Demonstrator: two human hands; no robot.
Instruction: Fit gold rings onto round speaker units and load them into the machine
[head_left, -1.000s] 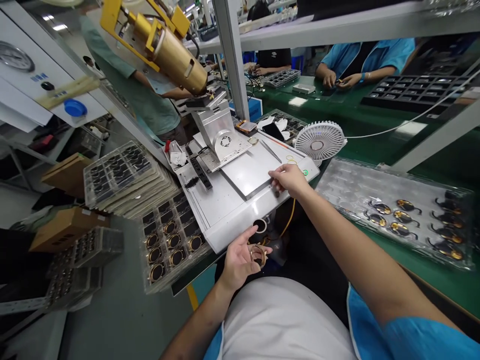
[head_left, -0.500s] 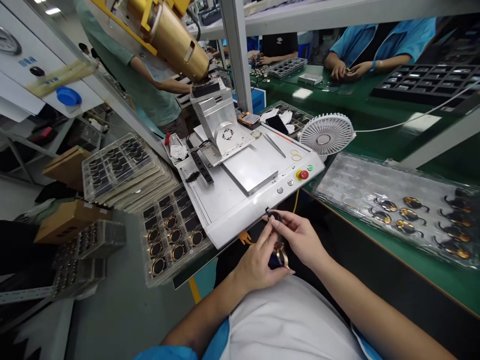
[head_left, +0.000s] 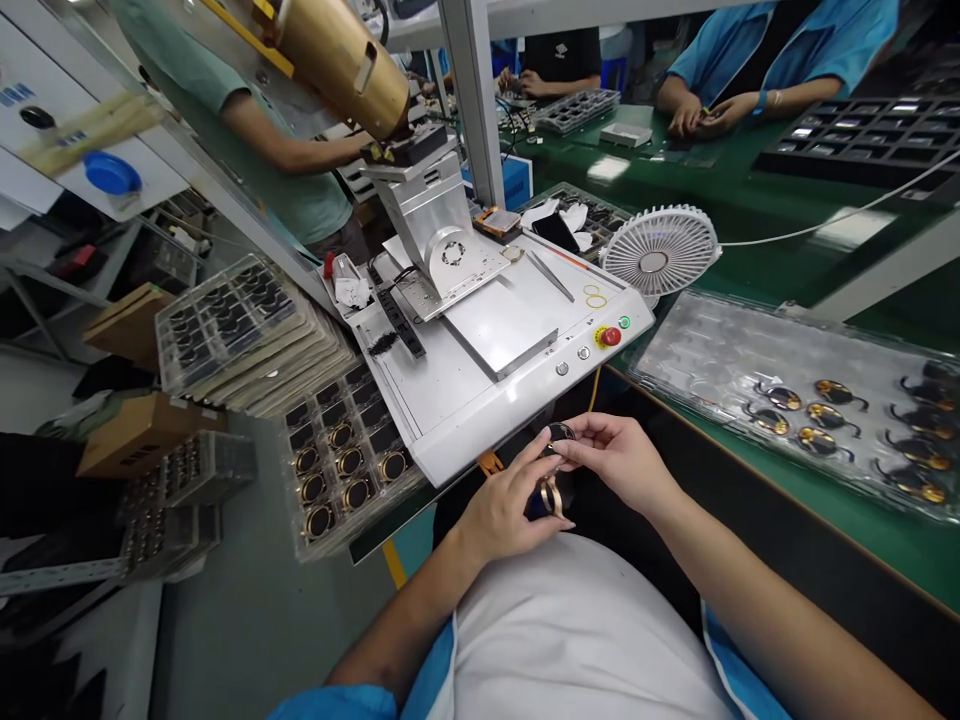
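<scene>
- Since a second ago my right hand is leaving the front of the white machine base and is now meeting my left hand above my lap.
- My right fingers are closing to a narrow pinch, gripping the edge of a dark disc; my left fingertips are touching its left side.
- Just below those fingertips, my left hand is holding a gold ring, thumb underneath.
- My fingers are hiding parts of both pieces, so I am not making out whether they are joined.
- Behind my left fingers an orange piece is showing only partly.
- The base's front edge is running just beyond my fingertips, leaving little room forward.
- Right of my fingers, open room is stretching to the clear tray; well left, the disc tray is sitting beside the base.
</scene>
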